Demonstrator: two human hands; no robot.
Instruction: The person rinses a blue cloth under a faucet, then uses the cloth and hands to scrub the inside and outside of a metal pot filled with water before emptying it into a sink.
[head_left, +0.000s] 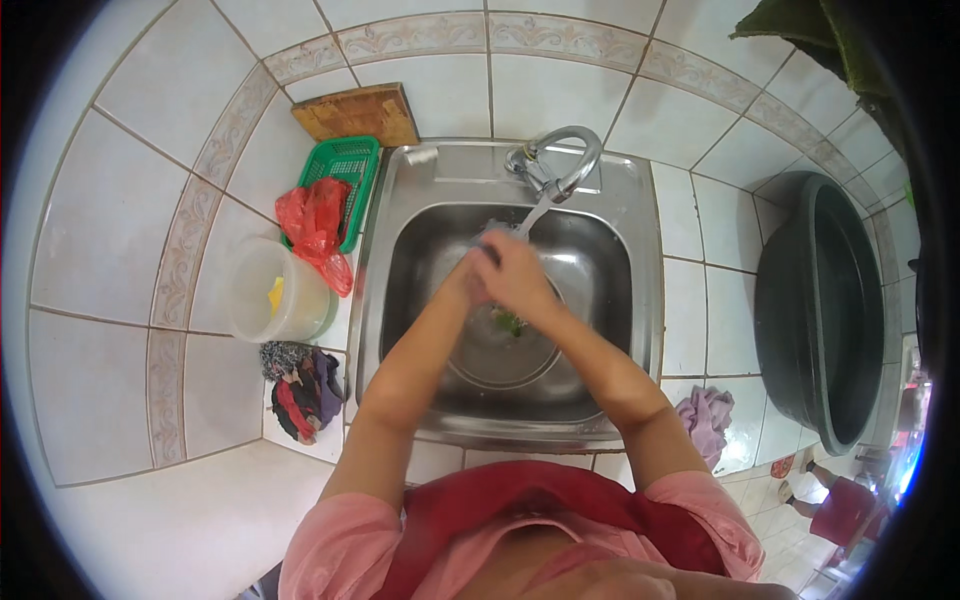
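Observation:
Both of my hands are together over a stainless steel sink basin (592, 360), blurred by motion. My right hand (521, 276) lies across my left hand (472, 276) and covers part of it. Water (534, 216) runs from the curved chrome faucet (579, 161) and splashes at the fingers. Whether either hand grips something cannot be made out. Below them, green scraps (508, 322) that look like leafy bits lie near the middle of the basin floor.
Left of the sink stand a green plastic basket (365, 187) with a red plastic bag (315, 221), a translucent tub (251, 300) and bunched cloths (304, 390). A wooden board (356, 116) leans behind. At right are a dark basin (787, 315) and a pink cloth (705, 424). Another person (844, 510) is farther off.

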